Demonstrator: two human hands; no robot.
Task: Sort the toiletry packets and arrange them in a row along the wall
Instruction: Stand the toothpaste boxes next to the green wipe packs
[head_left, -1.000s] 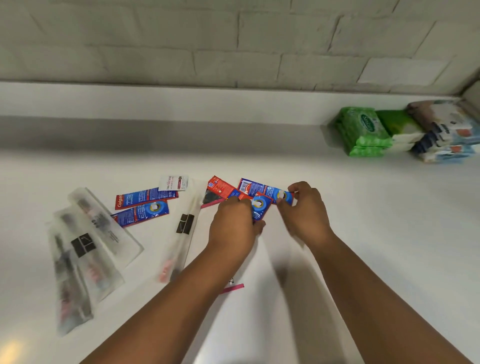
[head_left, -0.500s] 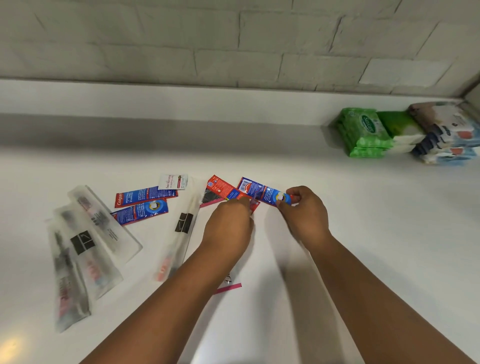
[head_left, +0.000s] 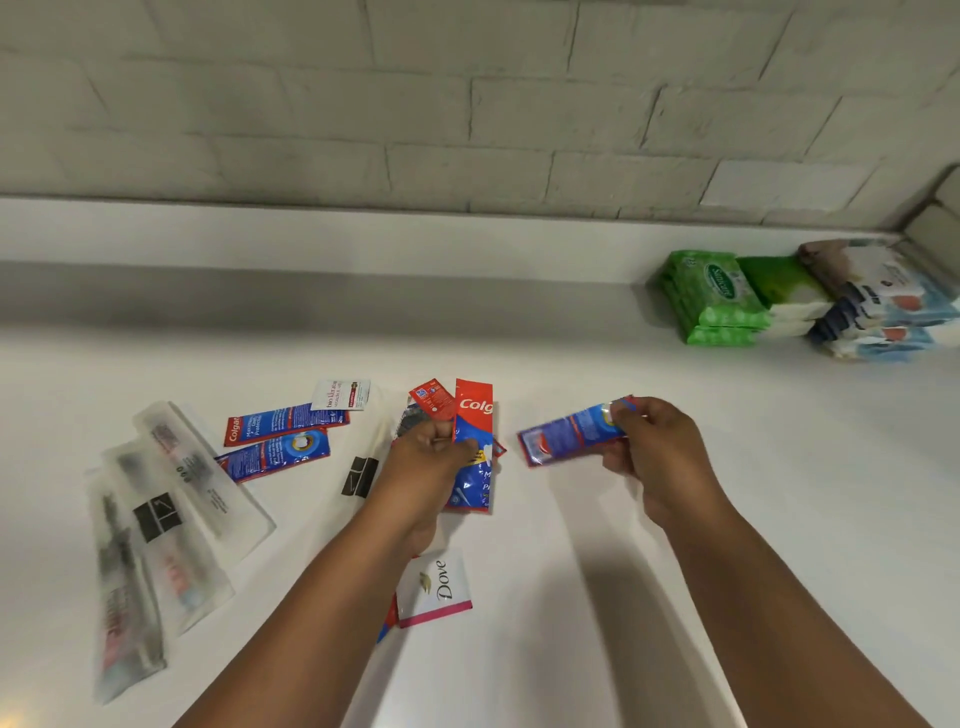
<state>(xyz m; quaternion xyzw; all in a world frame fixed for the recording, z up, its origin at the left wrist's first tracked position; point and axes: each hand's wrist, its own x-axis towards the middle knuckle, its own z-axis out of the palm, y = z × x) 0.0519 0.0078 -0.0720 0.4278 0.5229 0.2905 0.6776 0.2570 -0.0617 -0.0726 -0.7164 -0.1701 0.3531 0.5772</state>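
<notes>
My left hand pinches a red-and-blue toothpaste sachet held upright, with a smaller red sachet behind it. Off to the right, my right hand grips another blue toothpaste sachet by its end, lifted above the white counter. Two more toothpaste sachets lie flat to the left, a small white sachet at their top edge. A white Dove sachet lies under my left wrist. Clear toothbrush packets are scattered at far left, and one lies beside my left hand.
A raised ledge runs along the grey brick wall. At the back right stand green wet-wipe packs, a green-and-white pack and blue-and-white packs against the ledge.
My hands have pulled apart: the right one carried a blue sachet to the right, the left one lifted a red-and-blue sachet upright. The Dove sachet now shows below my left wrist.
</notes>
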